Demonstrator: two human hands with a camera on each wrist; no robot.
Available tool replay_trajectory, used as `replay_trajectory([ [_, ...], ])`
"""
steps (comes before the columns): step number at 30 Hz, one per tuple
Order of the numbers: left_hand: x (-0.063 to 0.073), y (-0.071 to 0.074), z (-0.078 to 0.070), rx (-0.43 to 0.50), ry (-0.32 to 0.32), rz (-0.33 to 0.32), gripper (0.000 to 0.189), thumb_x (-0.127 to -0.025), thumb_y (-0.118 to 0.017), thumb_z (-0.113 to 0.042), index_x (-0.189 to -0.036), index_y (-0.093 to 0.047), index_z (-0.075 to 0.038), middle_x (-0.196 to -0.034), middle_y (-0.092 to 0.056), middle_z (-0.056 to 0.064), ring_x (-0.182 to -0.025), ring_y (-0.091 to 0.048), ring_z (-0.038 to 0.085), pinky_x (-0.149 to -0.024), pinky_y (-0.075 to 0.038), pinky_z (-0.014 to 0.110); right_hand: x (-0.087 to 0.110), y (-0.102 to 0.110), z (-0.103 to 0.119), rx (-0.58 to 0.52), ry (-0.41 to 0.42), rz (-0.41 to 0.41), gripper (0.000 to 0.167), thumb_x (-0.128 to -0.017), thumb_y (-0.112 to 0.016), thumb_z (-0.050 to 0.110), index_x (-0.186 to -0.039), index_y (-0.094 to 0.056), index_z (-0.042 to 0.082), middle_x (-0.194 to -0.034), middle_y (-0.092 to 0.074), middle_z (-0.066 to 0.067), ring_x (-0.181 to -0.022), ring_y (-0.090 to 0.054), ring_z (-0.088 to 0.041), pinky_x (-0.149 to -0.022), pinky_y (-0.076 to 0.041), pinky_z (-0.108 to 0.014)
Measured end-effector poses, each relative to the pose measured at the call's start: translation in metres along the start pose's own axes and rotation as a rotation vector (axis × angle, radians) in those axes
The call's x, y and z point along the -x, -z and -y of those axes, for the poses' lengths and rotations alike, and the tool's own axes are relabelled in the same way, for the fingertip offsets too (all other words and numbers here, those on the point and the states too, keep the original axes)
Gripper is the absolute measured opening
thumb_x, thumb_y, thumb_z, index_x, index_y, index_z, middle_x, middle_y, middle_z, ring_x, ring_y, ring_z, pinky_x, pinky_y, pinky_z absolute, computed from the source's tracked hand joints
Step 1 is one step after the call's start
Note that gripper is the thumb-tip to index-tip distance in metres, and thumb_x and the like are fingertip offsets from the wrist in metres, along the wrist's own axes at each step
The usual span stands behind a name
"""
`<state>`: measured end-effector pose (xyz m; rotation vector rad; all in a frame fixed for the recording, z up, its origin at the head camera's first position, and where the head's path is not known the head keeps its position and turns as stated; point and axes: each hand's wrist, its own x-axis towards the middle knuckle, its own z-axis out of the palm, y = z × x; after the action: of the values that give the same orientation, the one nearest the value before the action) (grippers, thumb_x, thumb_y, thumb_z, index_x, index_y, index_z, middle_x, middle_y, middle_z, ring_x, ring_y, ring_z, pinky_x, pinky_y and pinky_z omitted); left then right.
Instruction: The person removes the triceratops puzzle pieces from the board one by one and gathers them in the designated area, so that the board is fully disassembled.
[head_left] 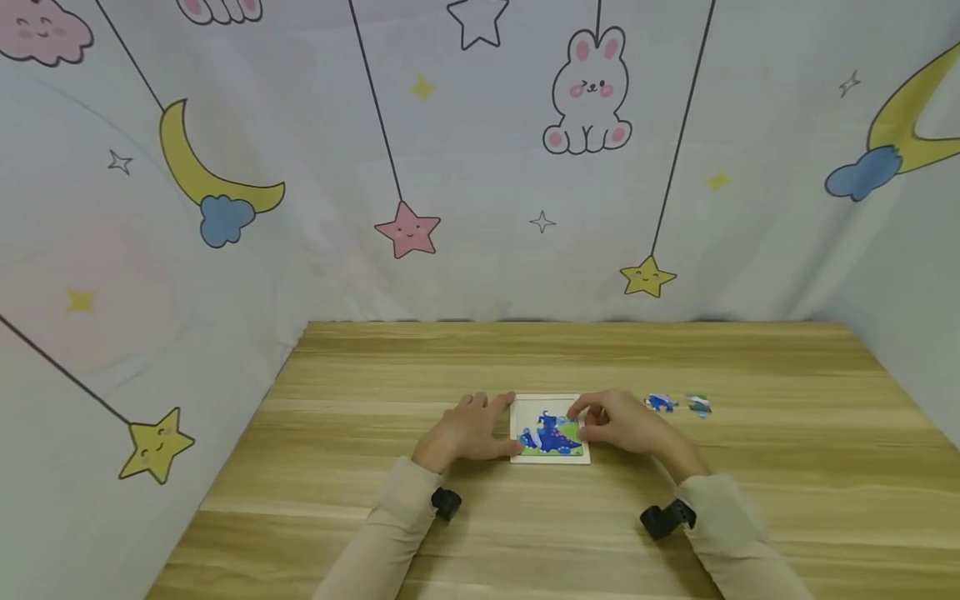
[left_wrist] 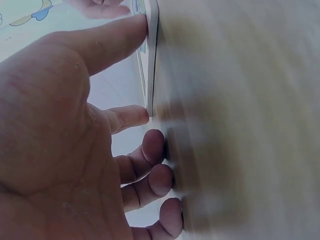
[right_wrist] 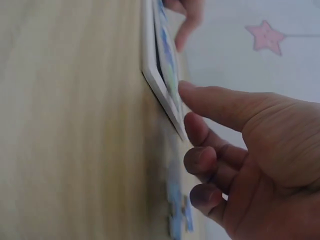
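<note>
A square, pale-rimmed puzzle tray (head_left: 551,397) lies on the table, its lower part filled with blue and green puzzle pieces (head_left: 555,438) that form a cartoon picture. My left hand (head_left: 472,429) rests at the tray's left side, thumb at the lower corner and index finger at the upper one. In the left wrist view its other fingers (left_wrist: 161,180) bend loosely against the tabletop. At the tray's right side my right hand (head_left: 622,421) pinches a green-and-blue puzzle piece (head_left: 572,431) with thumb and index finger. The right wrist view shows its other fingers curled; the index fingertip is hidden there.
Two loose puzzle pieces, one blue (head_left: 661,403) and one green and white (head_left: 699,405), lie on the wooden table (head_left: 360,375) right of the tray. A white curtain (head_left: 487,150) printed with stars, moons and rabbits hangs behind. Black cameras (head_left: 667,520) sit on both wrists.
</note>
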<state>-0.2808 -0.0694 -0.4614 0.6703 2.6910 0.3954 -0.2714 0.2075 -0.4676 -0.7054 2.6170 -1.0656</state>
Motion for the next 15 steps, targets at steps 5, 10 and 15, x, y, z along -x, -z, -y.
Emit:
replay_trajectory([
  [5, -0.001, -0.001, -0.002, -0.021, 0.012, 0.002, 0.083, -0.091, -0.063, -0.059, -0.158, -0.032, -0.020, -0.136, -0.050, 0.020, -0.124, -0.047, 0.036, -0.096, -0.044, 0.058, -0.007, -0.017, 0.009, -0.015, 0.025, 0.029, 0.034, -0.094, -0.071, 0.011, -0.127, -0.067, 0.005, -0.072, -0.052, 0.004, -0.059, -0.045, -0.008, -0.053, -0.035, -0.022],
  [10, -0.003, -0.004, -0.006, -0.064, 0.037, -0.017, 0.083, -0.092, -0.058, -0.064, -0.157, -0.033, -0.020, -0.133, -0.052, 0.018, -0.123, -0.049, 0.035, -0.094, -0.045, 0.058, -0.010, -0.024, 0.012, 0.002, 0.014, 0.029, 0.048, -0.093, -0.073, 0.015, -0.137, -0.058, 0.001, -0.070, -0.049, 0.004, -0.058, -0.042, -0.006, -0.053, -0.033, -0.022],
  [15, -0.003, -0.005, -0.009, -0.087, 0.069, -0.035, 0.082, -0.092, -0.059, -0.064, -0.157, -0.035, -0.020, -0.133, -0.052, 0.018, -0.124, -0.049, 0.034, -0.094, -0.045, 0.058, -0.011, -0.026, 0.014, 0.008, -0.029, 0.016, 0.048, -0.092, -0.074, 0.016, -0.135, -0.058, 0.004, -0.073, -0.048, 0.003, -0.061, -0.042, -0.010, -0.056, -0.032, -0.024],
])
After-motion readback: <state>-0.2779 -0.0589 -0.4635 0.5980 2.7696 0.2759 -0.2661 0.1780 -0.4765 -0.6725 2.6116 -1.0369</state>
